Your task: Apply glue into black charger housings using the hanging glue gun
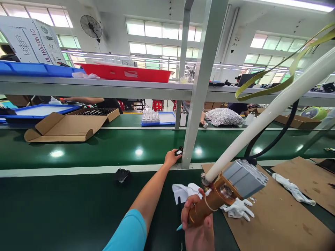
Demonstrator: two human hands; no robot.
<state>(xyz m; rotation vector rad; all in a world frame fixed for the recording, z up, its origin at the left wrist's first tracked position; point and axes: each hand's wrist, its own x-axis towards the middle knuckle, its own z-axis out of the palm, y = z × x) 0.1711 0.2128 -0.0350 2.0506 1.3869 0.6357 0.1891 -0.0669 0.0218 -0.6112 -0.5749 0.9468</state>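
Work seems under way, the left hand (172, 159) pinching a small dark part (178, 152) beside the post (196, 104), the right hand (197, 228) gripping a brown tool (200, 211), a black block (122, 175) unheld on the worktop (65, 209)

The left arm (151, 195) stretches far forward, nearly straight, the left hand (171, 158) closed at its fingertips. Nearer the body, the right hand (195, 230) points upward, fingers curled around.

Bright paned windows (170, 31) line the white wall (113, 31), and a tube light (309, 4) glows at upper right.
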